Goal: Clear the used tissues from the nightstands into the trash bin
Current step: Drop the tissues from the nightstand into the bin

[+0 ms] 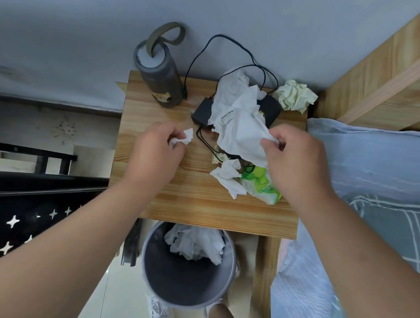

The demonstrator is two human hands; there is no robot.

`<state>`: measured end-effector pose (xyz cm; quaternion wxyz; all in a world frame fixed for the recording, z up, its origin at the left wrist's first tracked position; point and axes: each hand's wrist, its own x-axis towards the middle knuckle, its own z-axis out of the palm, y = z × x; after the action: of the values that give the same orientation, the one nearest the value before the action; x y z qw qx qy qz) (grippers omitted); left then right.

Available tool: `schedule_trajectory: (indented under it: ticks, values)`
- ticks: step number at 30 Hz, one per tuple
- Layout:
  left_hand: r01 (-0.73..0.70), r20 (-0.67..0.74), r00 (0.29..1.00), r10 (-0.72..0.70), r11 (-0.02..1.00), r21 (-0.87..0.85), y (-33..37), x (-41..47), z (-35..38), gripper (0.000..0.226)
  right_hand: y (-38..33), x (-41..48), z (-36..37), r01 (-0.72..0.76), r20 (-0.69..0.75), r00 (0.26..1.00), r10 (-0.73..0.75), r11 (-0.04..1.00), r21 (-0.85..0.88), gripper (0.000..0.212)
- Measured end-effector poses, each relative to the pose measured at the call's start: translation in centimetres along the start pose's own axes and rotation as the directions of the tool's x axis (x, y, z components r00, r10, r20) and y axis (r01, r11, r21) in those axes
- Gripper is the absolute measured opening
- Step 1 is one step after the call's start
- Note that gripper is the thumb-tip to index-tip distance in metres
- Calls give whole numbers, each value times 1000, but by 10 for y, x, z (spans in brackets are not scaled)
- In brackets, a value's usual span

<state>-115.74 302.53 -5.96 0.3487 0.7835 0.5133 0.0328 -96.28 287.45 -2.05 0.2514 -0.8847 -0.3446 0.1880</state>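
Pinched between thumb and curled fingers of left hand: small white tissue wad, held over wooden nightstand at about 9 o'clock from its centre. Left forearm reaching in from 7 o'clock, back of hand up.

Gripped in right hand, thumb and fingers closed on one edge: large crumpled white tissue, draped across centre of top and over black box. Right forearm entering from 5 o'clock, wrist bent inward, knuckles up.

Remaining on nightstand: yellowish crumpled tissue at 1 o'clock, near back edge; smaller white tissues at 4 o'clock, touching green-and-white tissue packet partly under right hand.

Trash bin on floor at 6 o'clock, just below front edge of nightstand, white tissues already inside at its far side.

Markings: gold lettering on black box, mostly covered, not legible. Yellow sticker low on dark grey bottle at 11 o'clock, no readable text. Print on tissue packet too blurred to read.

Also noted: black adapter with black cable looping toward 12 o'clock.
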Motion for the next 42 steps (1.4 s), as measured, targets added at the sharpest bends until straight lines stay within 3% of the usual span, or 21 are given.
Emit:
schedule_trajectory:
  ticks: [7,13,19,24,28,30,32,34,35,38,42]
  values:
    - [69,7,997,-70,949,-308,0,-72,-19,33,-12,-58,-17,-50,-88,994,62,989,138,11]
    - [246,108,969,-222,832,-498,-37,-135,-3,35,-4,-134,8,-154,-17,986,167,939,307,15]
    - [338,163,941,-296,835,-434,-96,-178,30,26,23,-212,72,-200,94,979,181,941,273,12]
    - [379,263,917,-299,859,-345,-152,-187,74,21,61,-241,149,-304,269,922,280,951,55,21]
    - [394,401,868,-294,899,-192,-199,-177,110,23,91,-237,200,-273,395,871,292,956,-106,23]
    - [369,460,840,-288,925,-95,-218,-171,123,22,103,-227,217,-228,497,817,292,956,-186,21]
    - [330,519,805,-288,944,13,-231,-166,132,17,111,-219,229,-185,628,708,322,943,-275,17]
    - [330,567,767,-301,943,54,-240,-164,138,27,117,-215,235,-158,714,615,335,939,-304,35]
    - [353,580,752,-313,934,47,-243,-165,139,31,119,-215,236,-171,721,606,335,941,-293,42]
    - [388,588,745,-315,922,2,-244,-172,137,36,116,-215,227,-275,675,645,359,933,-233,49]
    - [395,517,800,-305,916,-72,-222,-181,119,27,96,-212,197,-324,597,726,342,935,-142,43]
